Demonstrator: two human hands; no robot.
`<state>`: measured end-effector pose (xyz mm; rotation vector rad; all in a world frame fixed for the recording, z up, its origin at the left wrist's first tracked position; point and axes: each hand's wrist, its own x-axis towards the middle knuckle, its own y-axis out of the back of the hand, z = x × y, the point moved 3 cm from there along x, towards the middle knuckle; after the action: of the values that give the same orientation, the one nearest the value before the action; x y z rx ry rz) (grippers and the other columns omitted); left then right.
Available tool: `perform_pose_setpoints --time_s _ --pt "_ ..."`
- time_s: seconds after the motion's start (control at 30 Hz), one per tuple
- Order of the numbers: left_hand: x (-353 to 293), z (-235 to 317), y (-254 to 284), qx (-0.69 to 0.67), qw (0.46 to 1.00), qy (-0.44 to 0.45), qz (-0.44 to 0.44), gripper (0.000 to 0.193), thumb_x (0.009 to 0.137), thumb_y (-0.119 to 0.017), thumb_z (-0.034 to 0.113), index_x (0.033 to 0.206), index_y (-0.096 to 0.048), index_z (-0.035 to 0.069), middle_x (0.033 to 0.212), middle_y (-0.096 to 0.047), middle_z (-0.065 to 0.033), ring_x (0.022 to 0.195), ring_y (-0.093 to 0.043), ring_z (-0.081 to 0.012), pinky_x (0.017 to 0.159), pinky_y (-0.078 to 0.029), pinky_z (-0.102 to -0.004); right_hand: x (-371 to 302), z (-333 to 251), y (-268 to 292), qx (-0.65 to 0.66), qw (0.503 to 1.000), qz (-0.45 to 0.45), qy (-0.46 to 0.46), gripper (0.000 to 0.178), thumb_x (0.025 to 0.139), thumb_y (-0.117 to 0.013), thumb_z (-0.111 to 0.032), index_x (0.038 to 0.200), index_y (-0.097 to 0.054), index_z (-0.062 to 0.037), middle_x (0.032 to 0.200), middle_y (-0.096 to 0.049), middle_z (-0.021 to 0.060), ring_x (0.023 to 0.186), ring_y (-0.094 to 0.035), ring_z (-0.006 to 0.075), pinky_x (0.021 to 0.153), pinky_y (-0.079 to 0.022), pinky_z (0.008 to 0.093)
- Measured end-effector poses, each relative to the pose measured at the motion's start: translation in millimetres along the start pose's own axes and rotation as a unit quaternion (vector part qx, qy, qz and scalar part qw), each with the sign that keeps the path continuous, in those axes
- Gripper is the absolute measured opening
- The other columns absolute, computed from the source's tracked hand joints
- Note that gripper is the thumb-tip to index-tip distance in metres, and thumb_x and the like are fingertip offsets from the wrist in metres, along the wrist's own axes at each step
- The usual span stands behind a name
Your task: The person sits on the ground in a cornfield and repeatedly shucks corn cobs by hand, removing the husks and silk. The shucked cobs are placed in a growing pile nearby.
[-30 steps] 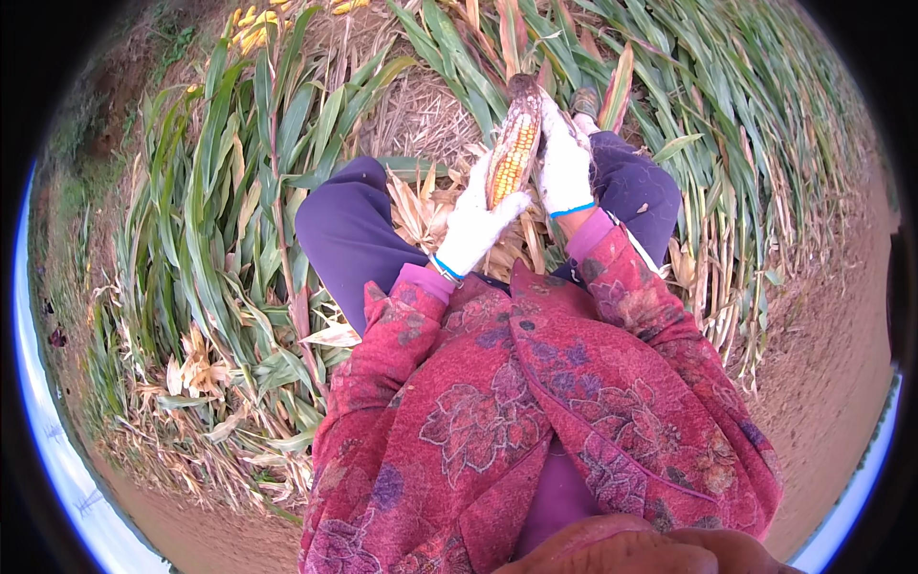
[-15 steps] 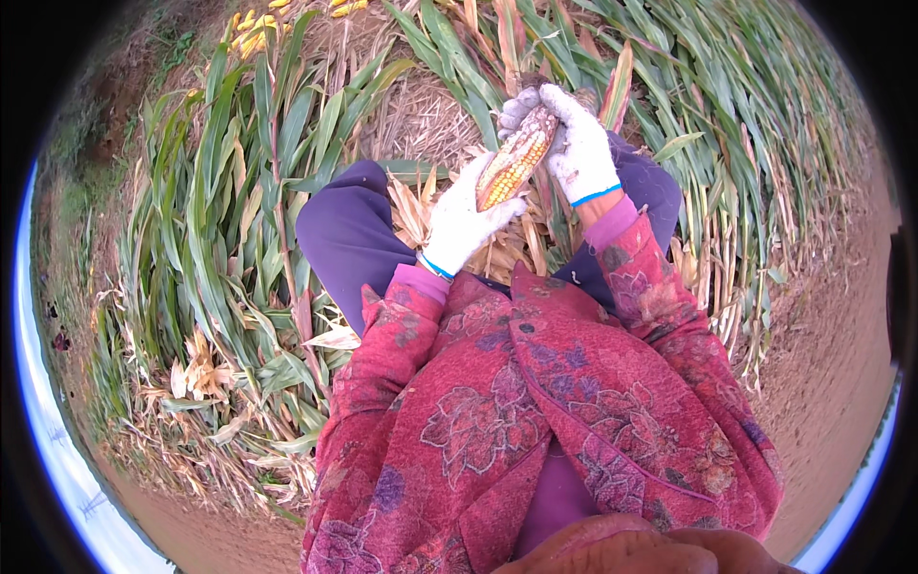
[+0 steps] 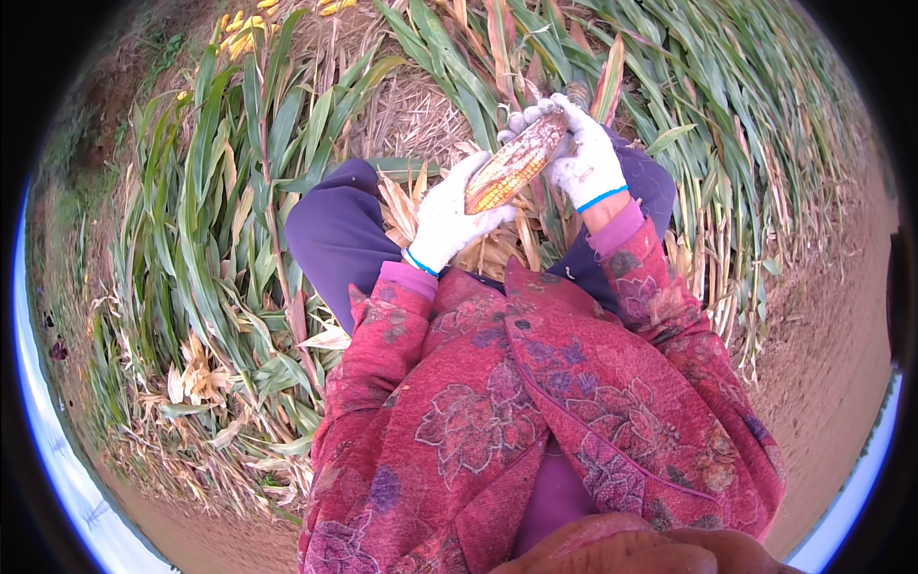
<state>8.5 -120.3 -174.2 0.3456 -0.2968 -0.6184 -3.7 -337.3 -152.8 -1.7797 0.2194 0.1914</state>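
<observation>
An ear of corn (image 3: 513, 170) without its husk is held in front of me, tilted with its upper end toward the right. Its lower side shows yellow kernels; the upper side and far end look pale, whitish and brown. My left hand (image 3: 448, 222), in a white glove with a blue cuff, closes around the near end. At the far end, my right hand (image 3: 585, 163), gloved alike, grips the ear with its fingers curled behind it. Part of the right fingers is hidden by the ear. Dry husks (image 3: 488, 256) lie below the hands, between my bent knees.
Cut corn stalks with green leaves (image 3: 206, 220) lie thick on the left, and more stalks (image 3: 755, 143) on the right. Several yellow ears of corn (image 3: 239, 36) sit in a pile at the far left. Bare brown soil (image 3: 822, 316) stretches along the right side.
The ear has tipped to a flatter slant, and its pale, whitish side shows more. My right hand has come slightly down and right, and both hands still hold the ear.
</observation>
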Motion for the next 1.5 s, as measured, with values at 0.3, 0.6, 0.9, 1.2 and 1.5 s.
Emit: perform_pose_setpoints --time_s 0.3,0.6,0.9,1.2,1.5 --pt "-5 -11 -23 -0.219 0.974 0.056 -0.001 0.093 0.081 -0.092 0.038 0.152 -0.045 -0.001 0.141 -0.062 -0.0157 0.13 -0.06 -0.0241 0.113 -0.046 -0.0373 5 3 14 -0.165 0.976 0.042 0.137 0.03 0.106 -0.063 -0.025 0.129 -0.064 -0.0057 0.113 -0.07 0.0113 0.106 -0.069 0.0254 0.093 -0.058 0.0432" --pt "-4 -16 -21 -0.195 0.978 0.073 0.003 0.086 0.087 -0.088 0.02 0.155 -0.041 -0.003 0.148 -0.055 -0.0135 0.136 -0.054 -0.0214 0.117 -0.042 -0.0362 -18 7 -11 -0.296 0.923 0.09 0.23 0.04 0.095 -0.072 -0.003 0.133 -0.063 0.005 0.124 -0.072 0.0148 0.114 -0.071 0.0238 0.097 -0.057 0.0355" --pt "-4 -14 -26 -0.248 0.966 0.066 0.026 0.087 0.086 -0.089 0.031 0.152 -0.044 -0.002 0.143 -0.058 -0.014 0.131 -0.057 -0.0215 0.113 -0.045 -0.0362 -15 12 -15 -0.273 0.933 0.058 0.226 0.029 0.098 -0.066 0.0 0.127 -0.066 0.0008 0.118 -0.074 0.013 0.109 -0.072 0.0235 0.095 -0.058 0.0367" --pt "-9 -13 -31 -0.353 0.925 0.141 0.022 0.078 0.092 -0.081 0.022 0.154 -0.041 -0.002 0.144 -0.056 -0.0135 0.131 -0.056 -0.02 0.113 -0.044 -0.0348 -19 13 -12 -0.46 0.85 0.118 0.229 0.009 0.102 -0.068 -0.011 0.107 -0.066 -0.004 0.092 -0.072 0.0049 0.076 -0.069 0.0134 0.065 -0.056 0.027" --pt "3 -21 -19 -0.46 0.869 0.151 0.101 0.049 0.108 -0.058 0.019 0.154 -0.043 0.008 0.137 -0.061 -0.0096 0.121 -0.062 -0.0155 0.105 -0.051 -0.0336 -62 51 66 -0.738 0.674 -0.013 0.017 0.041 0.091 -0.085 -0.022 0.116 -0.069 0.0055 0.103 -0.075 0.0105 0.093 -0.069 0.0171 0.088 -0.058 0.0347"
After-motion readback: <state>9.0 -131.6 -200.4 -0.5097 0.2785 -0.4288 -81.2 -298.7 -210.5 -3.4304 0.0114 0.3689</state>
